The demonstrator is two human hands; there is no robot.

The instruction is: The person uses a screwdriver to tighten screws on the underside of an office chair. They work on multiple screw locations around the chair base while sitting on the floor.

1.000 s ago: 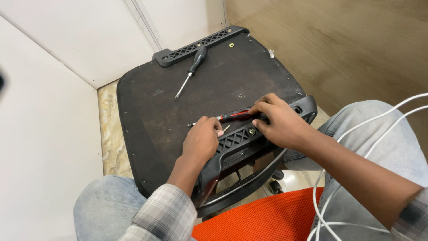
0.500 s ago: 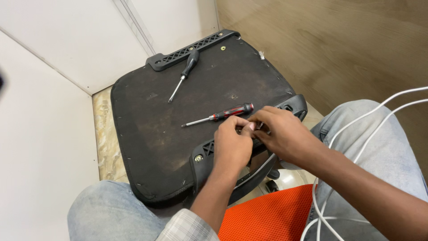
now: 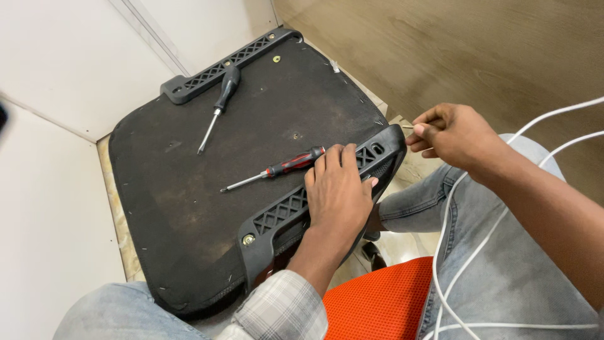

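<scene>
Head view: left hand (image 3: pixel 340 192) lies spread, pressing the black bracket (image 3: pixel 314 201) on the upturned seat base (image 3: pixel 189 189); right hand (image 3: pixel 450 132) pinches a small screw (image 3: pixel 407 126) beside the bracket's far end.
Keep the bracket held flat and seat the screw squarely before taking the red-handled screwdriver (image 3: pixel 277 169); the black screwdriver (image 3: pixel 220 104) lies well apart.

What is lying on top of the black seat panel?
On the black seat panel lie a black-handled screwdriver and a red-and-black screwdriver. The left hand rests on the near black plastic bracket, covering part of it.
</scene>
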